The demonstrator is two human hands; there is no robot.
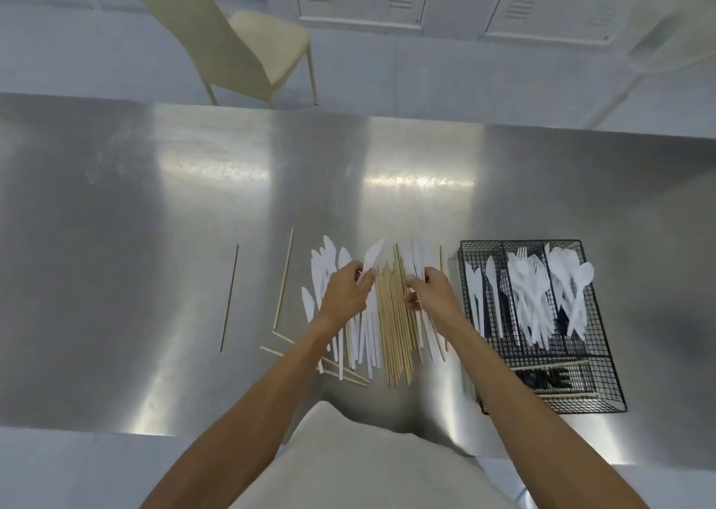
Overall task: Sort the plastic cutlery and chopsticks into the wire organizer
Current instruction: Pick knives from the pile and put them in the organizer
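A pile of white plastic knives (321,272) and wooden chopsticks (391,326) lies on the steel table in front of me. My left hand (345,295) pinches one white knife (372,258) that points up and away. My right hand (430,295) hovers over the pile's right side with fingers curled; what it holds is unclear. The black wire organizer (604,377) sits to the right. It holds knives (474,291) in its left slot, forks (529,291) in the middle, spoons (573,276) on the right, and chopsticks (558,365) in its near cross slot.
Loose chopsticks (229,299) lie left of the pile, with more crossed at its near left corner (279,340). The steel table (155,206) stretches far to the left and back. A cream chair (248,39) stands beyond its far edge.
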